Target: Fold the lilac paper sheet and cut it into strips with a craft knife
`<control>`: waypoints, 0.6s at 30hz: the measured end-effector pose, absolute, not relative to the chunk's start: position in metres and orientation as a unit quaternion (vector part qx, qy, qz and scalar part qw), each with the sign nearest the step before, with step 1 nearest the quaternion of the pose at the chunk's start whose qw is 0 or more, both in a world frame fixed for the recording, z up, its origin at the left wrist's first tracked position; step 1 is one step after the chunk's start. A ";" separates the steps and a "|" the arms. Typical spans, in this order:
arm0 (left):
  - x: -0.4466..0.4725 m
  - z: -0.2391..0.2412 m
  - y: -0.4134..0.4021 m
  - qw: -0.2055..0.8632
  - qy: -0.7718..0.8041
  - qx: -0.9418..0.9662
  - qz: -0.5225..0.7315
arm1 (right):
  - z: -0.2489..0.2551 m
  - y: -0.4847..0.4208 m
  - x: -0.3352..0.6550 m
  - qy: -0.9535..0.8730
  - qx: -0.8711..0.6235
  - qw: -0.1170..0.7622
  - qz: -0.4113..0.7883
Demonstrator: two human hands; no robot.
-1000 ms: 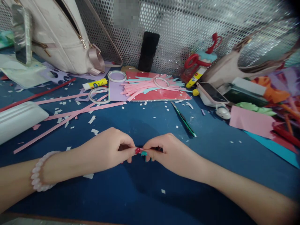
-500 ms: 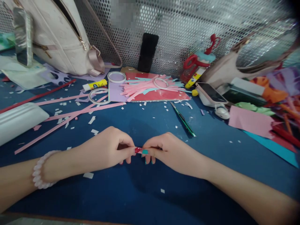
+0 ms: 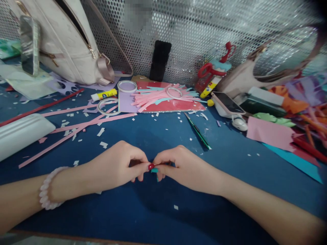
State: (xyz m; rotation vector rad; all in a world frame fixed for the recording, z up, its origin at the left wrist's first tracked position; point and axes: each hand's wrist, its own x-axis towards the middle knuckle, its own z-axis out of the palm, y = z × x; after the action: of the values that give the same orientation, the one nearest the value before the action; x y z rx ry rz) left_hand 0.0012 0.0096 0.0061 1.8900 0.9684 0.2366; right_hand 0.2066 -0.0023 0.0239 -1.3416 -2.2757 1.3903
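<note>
Above the blue table, my left hand point(image 3: 120, 166) and my right hand point(image 3: 187, 166) meet with their thumbs and forefingers pinched together. Both are closed on a small pink paper strip, now almost wholly hidden by the fingertips. Beyond them lies a bundle of pink and light blue paper strips point(image 3: 150, 97), spread on a red sheet point(image 3: 191, 106). A white ring point(image 3: 174, 92) rests on that bundle. Longer pink paper strips point(image 3: 61, 139) cross each other to the left. A green-handled craft knife point(image 3: 199, 132) lies past my right hand.
A glue stick point(image 3: 104, 94) and two tape rolls lie left of the bundle. Behind stand a backpack point(image 3: 68, 51), an upright phone point(image 3: 160, 60) and a red-handled cup point(image 3: 209, 73). Coloured paper point(image 3: 272, 132), a phone and a bag crowd the right. White scraps dot the table.
My fingertips have drawn closer together, covering the bit of pink paper that showed between them. The whole view has shifted slightly.
</note>
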 end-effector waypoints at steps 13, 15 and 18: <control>0.002 0.011 0.011 0.547 0.417 0.714 0.129 | 0.025 -0.002 0.210 -0.727 -0.462 0.106 0.497; 0.002 0.011 0.010 0.540 0.425 0.715 0.128 | 0.025 -0.001 0.211 -0.711 -0.460 0.114 0.520; 0.001 0.012 0.009 0.532 0.426 0.722 0.123 | 0.024 -0.001 0.212 -0.688 -0.467 0.118 0.544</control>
State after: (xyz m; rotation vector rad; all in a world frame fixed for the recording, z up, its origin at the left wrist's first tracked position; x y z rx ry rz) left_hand 0.0014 0.0094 0.0120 1.7211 1.0150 0.2931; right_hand 0.2119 -0.0007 0.0243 -1.3656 -2.0117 1.5905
